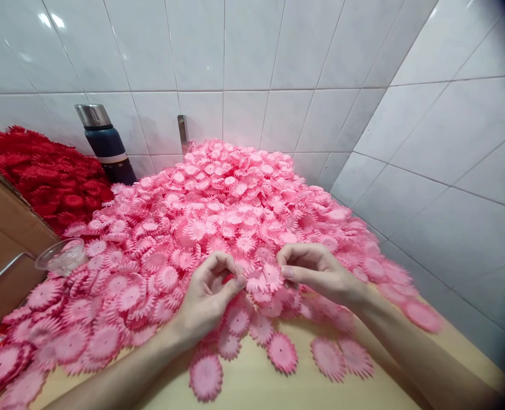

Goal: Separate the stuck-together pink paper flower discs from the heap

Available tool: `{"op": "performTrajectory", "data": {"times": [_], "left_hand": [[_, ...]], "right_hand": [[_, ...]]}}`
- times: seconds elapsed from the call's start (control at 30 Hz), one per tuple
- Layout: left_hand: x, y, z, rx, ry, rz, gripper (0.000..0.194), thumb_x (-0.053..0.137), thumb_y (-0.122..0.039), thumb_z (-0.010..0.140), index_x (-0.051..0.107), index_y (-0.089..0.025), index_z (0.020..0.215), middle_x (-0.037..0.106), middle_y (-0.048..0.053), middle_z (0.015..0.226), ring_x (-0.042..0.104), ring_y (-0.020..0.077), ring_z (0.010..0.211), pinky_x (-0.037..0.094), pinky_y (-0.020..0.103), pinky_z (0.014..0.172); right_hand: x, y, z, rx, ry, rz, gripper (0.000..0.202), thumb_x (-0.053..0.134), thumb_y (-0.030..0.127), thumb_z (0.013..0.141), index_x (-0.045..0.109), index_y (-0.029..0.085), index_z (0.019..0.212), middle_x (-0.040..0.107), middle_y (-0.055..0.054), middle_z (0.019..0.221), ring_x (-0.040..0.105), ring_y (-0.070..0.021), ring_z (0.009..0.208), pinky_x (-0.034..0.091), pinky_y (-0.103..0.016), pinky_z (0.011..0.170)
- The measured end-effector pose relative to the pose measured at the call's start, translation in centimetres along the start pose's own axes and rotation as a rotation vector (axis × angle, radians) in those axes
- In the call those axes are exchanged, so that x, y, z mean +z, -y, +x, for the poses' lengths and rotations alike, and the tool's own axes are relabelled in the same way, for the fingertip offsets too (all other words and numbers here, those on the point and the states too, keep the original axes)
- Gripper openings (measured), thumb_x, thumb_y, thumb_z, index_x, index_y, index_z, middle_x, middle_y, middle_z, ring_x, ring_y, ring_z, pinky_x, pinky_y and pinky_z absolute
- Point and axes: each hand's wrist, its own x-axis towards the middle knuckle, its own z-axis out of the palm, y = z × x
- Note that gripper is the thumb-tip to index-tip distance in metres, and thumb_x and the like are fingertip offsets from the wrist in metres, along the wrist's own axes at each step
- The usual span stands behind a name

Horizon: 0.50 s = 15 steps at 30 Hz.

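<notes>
The left hand (212, 290) was held with its wrist low and its fingers curled, the thumb and forefinger pressed together at the left edge of a pair of overlapping, thin, pink, fabric-like discs with toothed rims (272, 277). The right hand (321, 273) was bent inward at the wrist, its fingers folded, and the right edge of the pair was pinched between thumb and forefinger. Both forearms were angled in from the lower corners, and the pair was suspended between the two sets of fingertips.

Two discs could be made out in the grasp; whether more were layered behind could not be told. Four were spread over the pale yellow tabletop (252, 393) nearest the viewer, below the hands, and beyond the hands a large heap of matching pink discs (235, 210) was piled, too many to be counted. One dark blue bottle with a silver metal cap (109, 145), one clear round plastic container (60, 259), one brown cardboard box (15, 245) and one heap of deep red pieces (60, 176) were placed left of the left hand.

The right-hand disc of the pair was turned with its flat face toward the viewer; the pair's longer axis was laid roughly from hand to hand.
</notes>
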Motion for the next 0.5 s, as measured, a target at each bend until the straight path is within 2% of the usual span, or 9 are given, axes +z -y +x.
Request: {"op": "performTrajectory", "data": {"times": [0.13,0.27,0.37,0.5], "left_hand": [[0.3,-0.3,-0.2,0.027,0.023,-0.054,0.021,0.069,-0.024,0.082,0.050,-0.018,0.079,0.054,-0.001,0.080,0.051,0.0104,0.074,0.045,0.023,0.070],[0.2,-0.3,-0.3,0.036,0.041,-0.052,0.016,0.065,-0.020,0.085,0.050,-0.018,0.080,0.054,-0.001,0.080,0.050,0.0102,0.074,0.044,0.023,0.070],[-0.1,-0.4,-0.5,0.064,0.088,0.060,0.009,0.059,-0.016,0.088,0.055,-0.018,0.081,0.055,0.000,0.081,0.052,0.0115,0.077,0.043,0.024,0.072],[-0.2,-0.7,-0.7,0.054,0.158,0.246,0.016,0.053,-0.013,0.091,0.067,-0.019,0.088,0.063,0.004,0.091,0.058,0.0165,0.089,0.043,0.029,0.083]], "right_hand": [[-0.6,-0.8,-0.2,0.013,0.082,0.107,0.013,0.067,0.024,0.086,0.064,0.014,0.078,0.057,0.001,0.062,0.049,-0.0073,0.053,0.040,-0.020,0.049],[-0.9,-1.3,-0.2,0.015,0.106,0.195,0.013,0.069,0.023,0.085,0.065,0.014,0.077,0.059,-0.001,0.063,0.052,-0.0078,0.053,0.041,-0.020,0.049],[-0.6,-1.1,0.0,0.027,0.125,0.212,0.013,0.071,0.024,0.084,0.066,0.014,0.077,0.058,0.001,0.061,0.051,-0.0073,0.052,0.041,-0.020,0.049],[0.4,-0.1,0.4,0.049,0.094,0.095,0.011,0.070,0.022,0.084,0.066,0.014,0.078,0.060,0.000,0.062,0.053,-0.0076,0.053,0.043,-0.020,0.051]]}}
